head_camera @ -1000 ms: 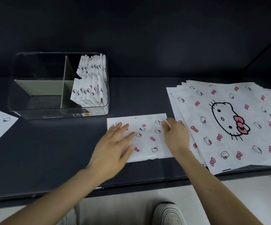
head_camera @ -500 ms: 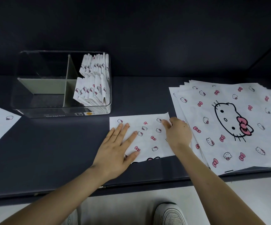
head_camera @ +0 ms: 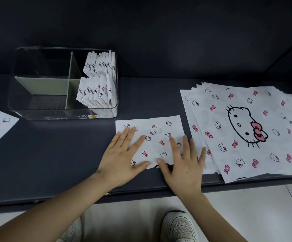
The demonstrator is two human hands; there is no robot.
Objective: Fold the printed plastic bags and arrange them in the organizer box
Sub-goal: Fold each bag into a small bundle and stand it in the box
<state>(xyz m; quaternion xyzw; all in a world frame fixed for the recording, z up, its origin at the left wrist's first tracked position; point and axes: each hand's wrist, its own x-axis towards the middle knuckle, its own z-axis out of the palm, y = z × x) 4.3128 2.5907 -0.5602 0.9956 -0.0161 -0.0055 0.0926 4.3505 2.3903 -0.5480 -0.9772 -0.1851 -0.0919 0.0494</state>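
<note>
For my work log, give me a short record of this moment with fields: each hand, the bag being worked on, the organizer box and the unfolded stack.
Left hand: flat, fingers spread, pressing the bag's left part
Right hand: flat, fingers straight, pressing the bag's right part
Partly folded bag: lies flat between box and stack, nearer the person
Organizer box: clear, cross divider, four compartments
Folded bags: standing in the two right compartments
Unfolded stack: fanned, right of the hands, large cat face on top
</note>
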